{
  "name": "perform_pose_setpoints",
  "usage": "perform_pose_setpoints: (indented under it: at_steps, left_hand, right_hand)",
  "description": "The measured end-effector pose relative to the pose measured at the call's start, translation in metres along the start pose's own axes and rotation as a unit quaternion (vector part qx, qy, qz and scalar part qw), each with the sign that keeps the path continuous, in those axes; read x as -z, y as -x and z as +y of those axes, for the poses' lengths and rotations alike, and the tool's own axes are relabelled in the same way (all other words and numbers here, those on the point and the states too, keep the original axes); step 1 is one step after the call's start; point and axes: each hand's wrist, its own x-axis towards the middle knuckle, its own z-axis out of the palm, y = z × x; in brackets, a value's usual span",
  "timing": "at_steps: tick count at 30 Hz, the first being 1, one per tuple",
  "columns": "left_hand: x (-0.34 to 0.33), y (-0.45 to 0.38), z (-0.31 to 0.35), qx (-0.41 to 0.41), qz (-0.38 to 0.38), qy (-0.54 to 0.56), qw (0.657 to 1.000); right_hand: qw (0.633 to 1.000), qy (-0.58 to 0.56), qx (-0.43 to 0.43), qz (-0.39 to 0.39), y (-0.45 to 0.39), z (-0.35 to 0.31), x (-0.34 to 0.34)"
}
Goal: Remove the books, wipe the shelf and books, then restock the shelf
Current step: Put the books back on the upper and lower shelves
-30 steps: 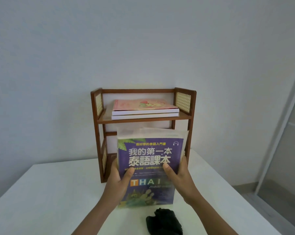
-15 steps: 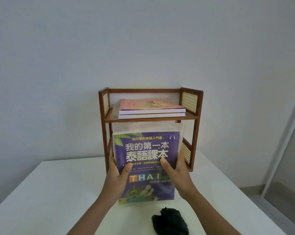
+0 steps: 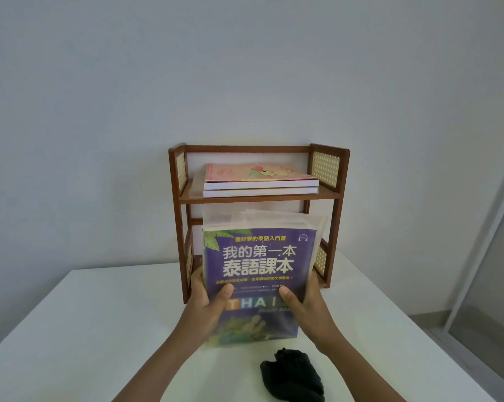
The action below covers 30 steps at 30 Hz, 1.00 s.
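Cloth [image 3: 292, 375], black and crumpled, lies on bench [image 3: 70, 329] just below the grip. Left hand [image 3: 205, 310] and right hand [image 3: 308, 307] clasp purple book stack [image 3: 258, 274] by its sides, thumbs on the cover, upright before shelf [image 3: 333, 198] lower bay. Beyond and above: two flat books [image 3: 260, 188] on the upper tier. Removal or restocking, cannot tell; next move needs clearance under that tier

Being counted: one brown wooden two-tier shelf with rattan side panels [image 3: 327, 169]; two flat white-edged books [image 3: 260, 185] stacked on its top tier; one purple Thai-language textbook [image 3: 258, 256] fronting a stack of unclear number; one crumpled black cloth [image 3: 292, 375]; two bare hands, left hand [image 3: 207, 309] and right hand [image 3: 310, 307]; one white table [image 3: 70, 329].
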Motion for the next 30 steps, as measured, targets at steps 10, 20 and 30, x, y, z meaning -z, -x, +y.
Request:
perform_pose_setpoints:
  at_steps: [10, 20, 30]
  left_hand:
    - [0.002, -0.046, 0.165, -0.194, -0.015, -0.491, 0.849]
    - [-0.004, -0.062, 0.165, -0.145, -0.166, -0.685, 0.694]
    - [0.122, -0.023, 0.137, -0.037, -0.011, -0.469, 0.883]
  right_hand:
    - [1.000, 0.021, 0.002, -0.004, -0.002, -0.006, 0.000]
    - [0.999, 0.022, 0.018, -0.030, -0.004, -0.021, -0.010]
    - [0.969, -0.107, -0.109, -0.196, 0.005, -0.025, -0.029]
